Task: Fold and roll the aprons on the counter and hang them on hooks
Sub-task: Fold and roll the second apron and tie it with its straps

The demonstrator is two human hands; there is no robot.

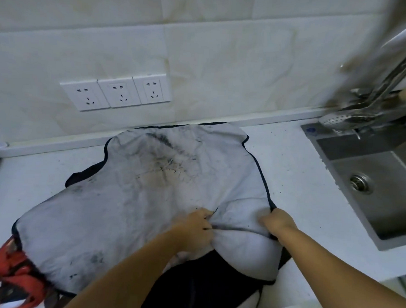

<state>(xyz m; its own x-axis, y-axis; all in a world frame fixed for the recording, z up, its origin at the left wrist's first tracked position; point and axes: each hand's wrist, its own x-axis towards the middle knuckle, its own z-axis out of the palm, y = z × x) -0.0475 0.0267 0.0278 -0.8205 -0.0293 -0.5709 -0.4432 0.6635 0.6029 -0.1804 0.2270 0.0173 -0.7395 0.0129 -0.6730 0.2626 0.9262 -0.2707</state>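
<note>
Rear wall (225, 60): pale glossy marble-effect tiles, yellowish staining along the joints. Three white sockets (115, 94) mounted side by side. White upstand (56, 143) at the wall foot. White speckled tabletop (301, 182). Stainless sink (382, 210) inset at right, round drain (359, 182). Perforated metal skimmer (338, 119) above it, blurred.

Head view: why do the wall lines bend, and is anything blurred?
Head view: the wide lens curves the wall tiles; the hanging utensils at top right are smeared; the apron, left hand and right hand look fairly sharp.
</note>
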